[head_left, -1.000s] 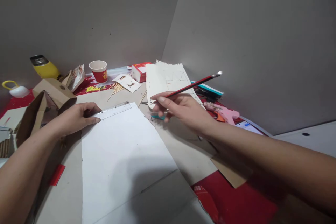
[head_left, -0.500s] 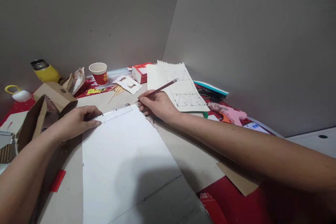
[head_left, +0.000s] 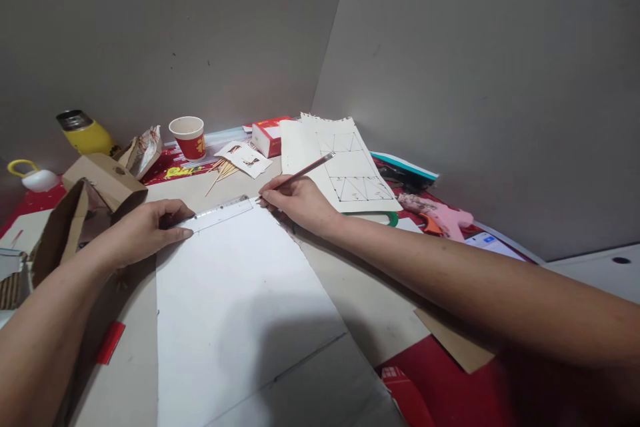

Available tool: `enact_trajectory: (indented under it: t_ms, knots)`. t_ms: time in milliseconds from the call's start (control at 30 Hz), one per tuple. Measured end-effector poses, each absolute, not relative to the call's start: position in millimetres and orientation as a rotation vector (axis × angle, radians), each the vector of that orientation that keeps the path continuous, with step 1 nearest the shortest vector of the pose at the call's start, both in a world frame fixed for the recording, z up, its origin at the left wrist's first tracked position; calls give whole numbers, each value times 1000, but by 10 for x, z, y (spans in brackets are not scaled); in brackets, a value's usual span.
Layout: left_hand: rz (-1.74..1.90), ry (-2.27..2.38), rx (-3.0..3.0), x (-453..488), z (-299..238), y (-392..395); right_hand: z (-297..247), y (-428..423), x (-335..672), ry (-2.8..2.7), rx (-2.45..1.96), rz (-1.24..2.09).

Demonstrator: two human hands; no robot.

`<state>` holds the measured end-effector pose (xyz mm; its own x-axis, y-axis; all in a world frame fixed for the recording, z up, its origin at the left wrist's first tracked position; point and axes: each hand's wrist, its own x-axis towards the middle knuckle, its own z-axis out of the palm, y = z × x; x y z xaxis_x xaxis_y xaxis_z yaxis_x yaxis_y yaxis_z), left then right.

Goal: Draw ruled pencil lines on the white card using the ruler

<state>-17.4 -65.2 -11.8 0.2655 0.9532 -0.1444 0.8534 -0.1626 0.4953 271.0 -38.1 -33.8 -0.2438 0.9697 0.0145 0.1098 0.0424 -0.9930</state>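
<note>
Grey walls (head_left: pixel 200 33) meet in a corner behind a cluttered desk (head_left: pixel 365 293). L hand (head_left: pixel 150 230) has one end of a clear ruler (head_left: pixel 220 207) between thumb & fingers, lying along the far edge of a white sheet (head_left: pixel 225 287). R hand (head_left: pixel 300 203) grips a pencil (head_left: pixel 305 171), tip down by the sheet's far R corner, just past the ruler's free end; can't tell if the tip touches paper.

Main risk, prob.: ruler's pinned at L end only, so a sideways push from the pencil could swing the free end & skew a line. Tip's so near the edge it could run off the sheet. R edge looks ragged, so a poor ref. for measuring. If L hand lifts or drags, ruler & sheet could shift together.

Further out: R wrist is near the drawing (head_left: pixel 350 163); an elbow swing might nudge it or the pink glue gun (head_left: pixel 450 215) (hot or not, can't tell). L forearm is close to the cardboard box (head_left: pixel 107 177); a bump could send it into the sheet. Paper cup (head_left: pixel 190 143) stands upright at the back, well apart from both hands, so spill risk's low; contents unclear.
</note>
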Motion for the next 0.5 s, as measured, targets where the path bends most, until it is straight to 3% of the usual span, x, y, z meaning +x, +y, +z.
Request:
enact_trajectory:
  t_ms: [500]
  knots:
    - [275, 1637, 2047, -144, -73, -662, -171, -765, 2960, -1475, -1158, 1280]
